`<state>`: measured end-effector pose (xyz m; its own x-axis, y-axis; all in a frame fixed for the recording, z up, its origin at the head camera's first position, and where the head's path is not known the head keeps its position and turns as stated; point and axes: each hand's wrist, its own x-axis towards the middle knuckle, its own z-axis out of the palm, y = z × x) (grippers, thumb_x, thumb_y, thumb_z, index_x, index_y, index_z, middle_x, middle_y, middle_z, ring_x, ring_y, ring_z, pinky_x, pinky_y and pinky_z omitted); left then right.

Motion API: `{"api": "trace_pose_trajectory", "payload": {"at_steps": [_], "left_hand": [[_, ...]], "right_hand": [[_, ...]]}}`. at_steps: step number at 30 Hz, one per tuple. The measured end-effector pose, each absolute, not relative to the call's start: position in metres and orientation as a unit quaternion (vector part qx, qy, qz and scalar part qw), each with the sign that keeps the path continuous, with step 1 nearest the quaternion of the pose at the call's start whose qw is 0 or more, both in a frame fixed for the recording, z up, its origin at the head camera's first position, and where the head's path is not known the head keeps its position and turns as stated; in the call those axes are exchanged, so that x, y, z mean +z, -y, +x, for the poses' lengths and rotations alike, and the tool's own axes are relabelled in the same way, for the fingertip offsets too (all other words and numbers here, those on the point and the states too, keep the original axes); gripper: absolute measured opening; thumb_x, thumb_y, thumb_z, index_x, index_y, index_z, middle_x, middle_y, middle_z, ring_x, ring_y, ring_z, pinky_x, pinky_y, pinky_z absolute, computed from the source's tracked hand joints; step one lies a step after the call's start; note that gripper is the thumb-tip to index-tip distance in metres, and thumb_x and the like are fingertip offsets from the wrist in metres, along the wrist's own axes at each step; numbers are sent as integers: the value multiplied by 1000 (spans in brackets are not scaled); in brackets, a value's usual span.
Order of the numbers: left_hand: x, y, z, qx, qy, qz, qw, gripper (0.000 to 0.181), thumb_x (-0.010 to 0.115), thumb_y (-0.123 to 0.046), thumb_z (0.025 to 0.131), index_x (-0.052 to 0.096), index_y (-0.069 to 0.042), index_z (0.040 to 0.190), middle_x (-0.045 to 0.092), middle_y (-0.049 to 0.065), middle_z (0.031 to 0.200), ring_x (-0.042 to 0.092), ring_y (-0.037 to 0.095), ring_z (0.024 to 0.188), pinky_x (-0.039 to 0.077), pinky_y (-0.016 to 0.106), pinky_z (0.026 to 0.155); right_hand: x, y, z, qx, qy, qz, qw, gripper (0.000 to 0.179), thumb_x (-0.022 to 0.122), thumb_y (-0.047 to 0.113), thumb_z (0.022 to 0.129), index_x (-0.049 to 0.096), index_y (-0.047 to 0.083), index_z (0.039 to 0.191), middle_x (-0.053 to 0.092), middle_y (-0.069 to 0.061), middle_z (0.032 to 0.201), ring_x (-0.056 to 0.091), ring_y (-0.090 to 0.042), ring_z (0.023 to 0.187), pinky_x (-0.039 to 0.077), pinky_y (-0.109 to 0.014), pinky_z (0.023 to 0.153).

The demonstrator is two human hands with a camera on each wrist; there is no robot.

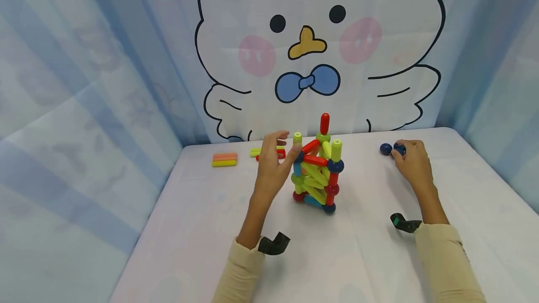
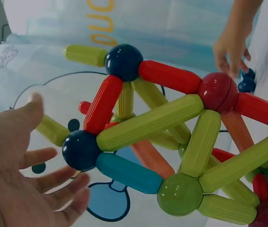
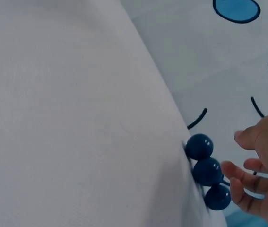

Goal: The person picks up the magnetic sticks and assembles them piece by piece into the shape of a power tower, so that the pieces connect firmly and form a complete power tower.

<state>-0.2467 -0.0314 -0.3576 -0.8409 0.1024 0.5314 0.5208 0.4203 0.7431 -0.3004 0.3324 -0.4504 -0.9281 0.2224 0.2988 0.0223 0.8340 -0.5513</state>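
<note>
A tower of rods and balls (image 1: 315, 160), with red, green, orange and blue rods, stands on the table; one red rod (image 1: 324, 123) sticks up from its top. Beside its upper left side is my left hand (image 1: 269, 167). In the left wrist view the spread fingers (image 2: 70, 196) are close to a dark blue corner ball (image 2: 81, 150), holding nothing; whether they touch it I cannot tell. My right hand (image 1: 414, 162) hovers at three dark blue balls (image 3: 207, 171) at the back right. Its fingers are loosely bent and do not grip a ball.
Orange rods (image 1: 225, 156) and a yellow rod (image 1: 224, 163) lie side by side at the back left. Light green rods (image 1: 255, 152) and red ones lie partly hidden behind my left hand. A printed curtain (image 1: 236, 13) hangs along the table's back edge.
</note>
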Motion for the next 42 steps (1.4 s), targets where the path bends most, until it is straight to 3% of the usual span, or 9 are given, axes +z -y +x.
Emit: {"api": "trace_pose_trajectory", "payload": {"at_steps": [3, 5, 10, 18, 25, 29, 35, 38, 42], "left_hand": [[-360, 36, -251, -492, 844, -192, 95, 57, 66, -39, 92, 48, -11, 138, 55, 8, 134, 56, 22, 121, 52, 38, 97], [-362, 37, -253, -481, 853, -195, 57, 58, 68, -38, 90, 49, -10, 137, 59, 8, 130, 58, 23, 120, 53, 34, 94], [-361, 38, -254, -475, 857, -190, 51, 51, 72, -33, 88, 55, -10, 130, 65, 8, 118, 61, 21, 110, 56, 29, 84], [-354, 41, -250, -448, 870, -202, 33, 49, 76, -34, 85, 52, -9, 120, 62, 7, 111, 62, 19, 94, 56, 25, 79], [-354, 40, -249, -439, 876, -200, 8, 62, 75, -40, 85, 49, -9, 133, 61, 6, 113, 61, 18, 96, 56, 22, 74], [-356, 40, -248, -431, 878, -209, 4, 50, 73, -41, 86, 58, -10, 122, 61, 4, 99, 60, 17, 87, 55, 21, 67], [-355, 41, -246, -419, 881, -217, 6, 34, 73, -40, 87, 57, -11, 96, 52, 3, 80, 55, 16, 76, 49, 21, 61], [-355, 41, -245, -413, 885, -213, 0, 35, 72, -41, 87, 56, -10, 94, 51, 3, 79, 55, 15, 75, 48, 20, 60], [-355, 40, -244, -412, 887, -209, -11, 36, 71, -43, 88, 57, -11, 96, 53, 4, 81, 56, 15, 76, 50, 20, 61]], "right_hand": [[-457, -339, -307, 246, 956, -74, 144, 43, 53, 17, 98, 50, -8, 133, 39, -38, 134, 46, -56, 116, 40, -68, 94], [-461, -341, -309, 230, 962, -76, 128, 43, 54, 17, 98, 50, -8, 133, 39, -38, 133, 46, -57, 116, 40, -68, 94], [-466, -344, -313, 209, 969, -77, 106, 46, 55, 18, 97, 48, -6, 135, 38, -39, 131, 48, -58, 112, 42, -68, 91], [-464, -347, -315, 175, 979, -47, 92, 46, 62, 18, 93, 48, -3, 132, 40, -43, 126, 47, -62, 110, 43, -70, 86], [-452, -342, -307, 181, 980, -43, 72, 48, 66, 25, 90, 52, -7, 123, 51, -41, 120, 50, -59, 109, 44, -68, 88], [-421, -324, -301, 260, 960, -17, 100, 51, 63, 32, 93, 52, -5, 127, 57, -37, 118, 58, -49, 99, 52, -58, 78], [-361, -277, -299, 445, 883, 87, 119, 52, 63, 36, 95, 52, 8, 137, 61, -15, 118, 63, -13, 79, 49, -17, 72], [-337, -249, -299, 523, 832, 131, 131, 45, 66, 29, 94, 57, 12, 134, 63, 0, 115, 64, -7, 75, 51, -14, 76], [-315, -218, -302, 575, 783, 192, 139, 39, 68, 21, 93, 61, 11, 130, 63, 9, 116, 65, -10, 73, 55, -18, 70]]}}
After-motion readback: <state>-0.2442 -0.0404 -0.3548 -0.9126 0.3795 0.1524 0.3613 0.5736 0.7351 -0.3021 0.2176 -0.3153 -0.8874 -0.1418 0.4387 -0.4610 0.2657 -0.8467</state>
